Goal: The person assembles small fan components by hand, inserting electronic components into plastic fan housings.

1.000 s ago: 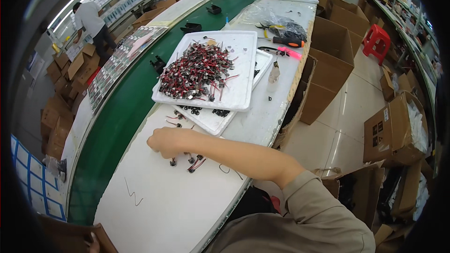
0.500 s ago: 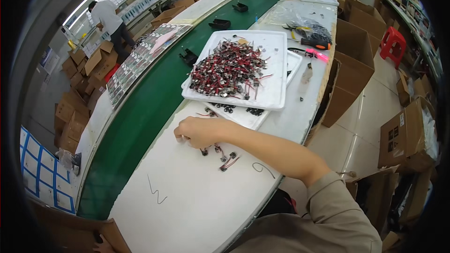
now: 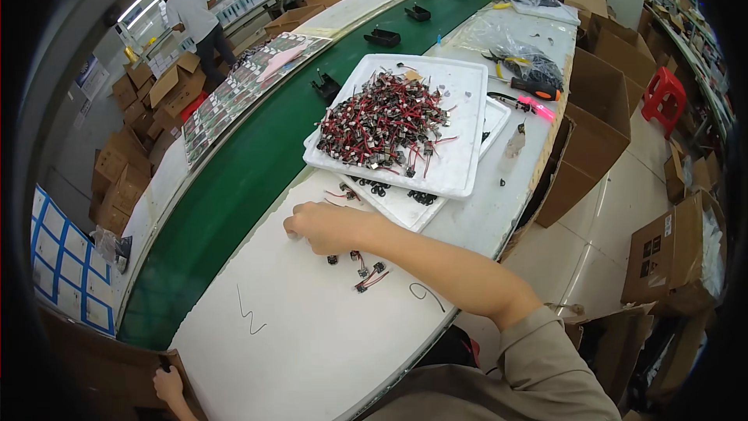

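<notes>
My right hand (image 3: pixel 321 226) is closed, its fingertips bent down to the white work board (image 3: pixel 296 320). Anything pinched in them is hidden. Close by lie several small circuit boards with red and black wires (image 3: pixel 370 275); one more wired piece (image 3: pixel 343 193) is just beyond the hand. My left hand (image 3: pixel 167 384), at the lower left by a cardboard box (image 3: pixel 185 378), is curled round a small black piece (image 3: pixel 164 363), whose kind I cannot make out. A white foam tray (image 3: pixel 460 140) beyond my right hand bears a heap of wired components (image 3: pixel 382 121).
Under the tray sits another white tray (image 3: pixel 409 217) with black parts. Left of the board runs a green conveyor belt (image 3: pixel 202 265) carrying black plastic housings (image 3: pixel 382 37). A screwdriver (image 3: pixel 538 89) and pliers lie at the right; cardboard boxes (image 3: pixel 596 132) line that side. A person (image 3: pixel 195 19) stands far left.
My left hand has come up further into view at the lower left with the black piece. My right hand stays nearly in place, still closed; the whole view has shifted slightly.
</notes>
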`<state>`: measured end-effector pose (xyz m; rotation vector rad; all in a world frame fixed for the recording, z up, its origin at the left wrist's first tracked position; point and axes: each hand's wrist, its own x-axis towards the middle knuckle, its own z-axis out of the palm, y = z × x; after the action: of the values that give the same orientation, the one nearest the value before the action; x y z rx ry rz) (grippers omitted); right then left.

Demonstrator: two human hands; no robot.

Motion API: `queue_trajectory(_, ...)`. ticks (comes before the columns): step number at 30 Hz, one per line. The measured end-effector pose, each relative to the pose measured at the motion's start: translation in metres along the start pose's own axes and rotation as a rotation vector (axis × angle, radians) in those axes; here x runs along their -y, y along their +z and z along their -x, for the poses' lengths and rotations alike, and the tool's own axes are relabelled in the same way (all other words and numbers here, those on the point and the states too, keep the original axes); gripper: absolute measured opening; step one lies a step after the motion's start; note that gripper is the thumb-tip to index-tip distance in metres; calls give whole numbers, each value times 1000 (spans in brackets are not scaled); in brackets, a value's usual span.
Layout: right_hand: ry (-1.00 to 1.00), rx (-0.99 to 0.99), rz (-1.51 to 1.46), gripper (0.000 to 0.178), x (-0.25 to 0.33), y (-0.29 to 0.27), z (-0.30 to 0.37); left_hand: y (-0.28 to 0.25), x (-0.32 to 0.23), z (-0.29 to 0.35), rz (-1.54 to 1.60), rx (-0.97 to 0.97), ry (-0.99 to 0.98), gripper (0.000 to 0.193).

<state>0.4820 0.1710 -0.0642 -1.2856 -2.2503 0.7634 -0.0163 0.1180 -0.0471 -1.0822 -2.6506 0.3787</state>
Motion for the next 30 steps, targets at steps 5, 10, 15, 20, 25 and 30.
queue_trajectory(5,-109,-269,-77,35,5,-3,-4,-89,-24,126,177,-221,253,42)
queue_trajectory(10,-208,-571,-113,19,-8,-16,-2,-141,-112,173,706,-180,1021,46)
queue_trajectory(15,-206,-734,-314,14,-2,-29,-4,-131,-220,146,841,-49,1341,53)
queue_trajectory(20,-65,-572,-680,10,-5,-30,-9,-132,-272,131,477,139,1414,77)
queue_trajectory(25,-25,-621,-602,23,-12,-30,-8,-132,-305,115,759,392,1370,81)
queue_trajectory(30,30,-529,-712,32,2,-29,-6,-127,-309,125,1471,681,1201,50)
